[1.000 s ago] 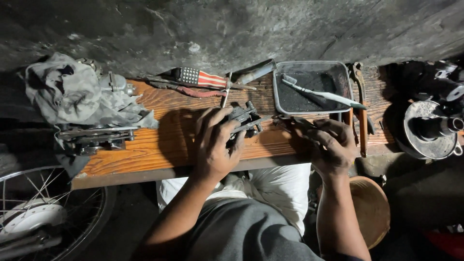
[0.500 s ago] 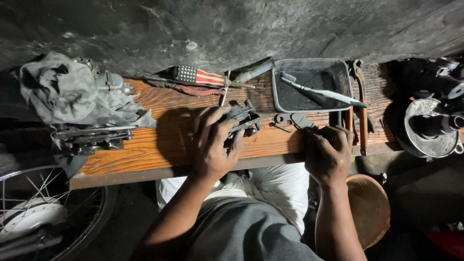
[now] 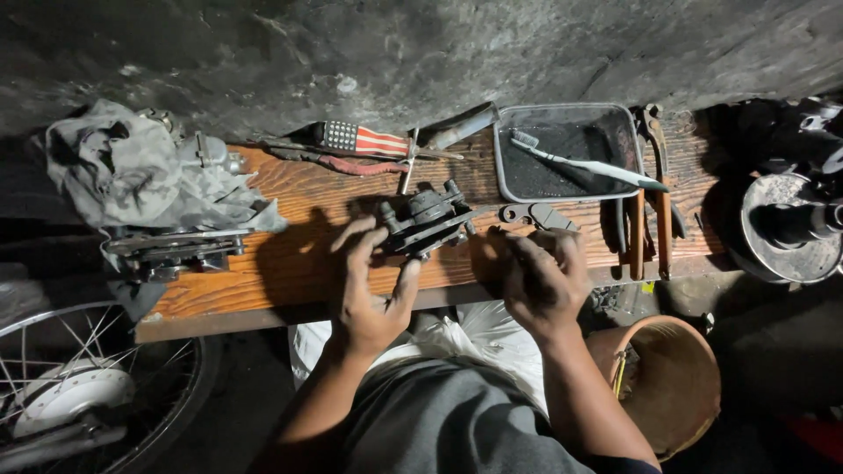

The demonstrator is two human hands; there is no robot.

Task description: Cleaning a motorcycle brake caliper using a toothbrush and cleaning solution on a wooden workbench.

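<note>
The left hand [image 3: 367,294] rested its grip loosely on a dark metal part [image 3: 428,218] lying on the wooden surface [image 3: 290,263]. The right hand [image 3: 542,283] curled nearby; its grip was unclear. Beyond lay a grey tray [image 3: 562,189] holding a toothbrush [image 3: 588,164].

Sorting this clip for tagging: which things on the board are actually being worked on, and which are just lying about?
In hand:
- left hand on the dark metal assembly
- right hand by the small flat metal piece

Lying about:
- toothbrush in the grey tray
- pliers
- grey rag
- spoked wheel
- brown pot
</note>
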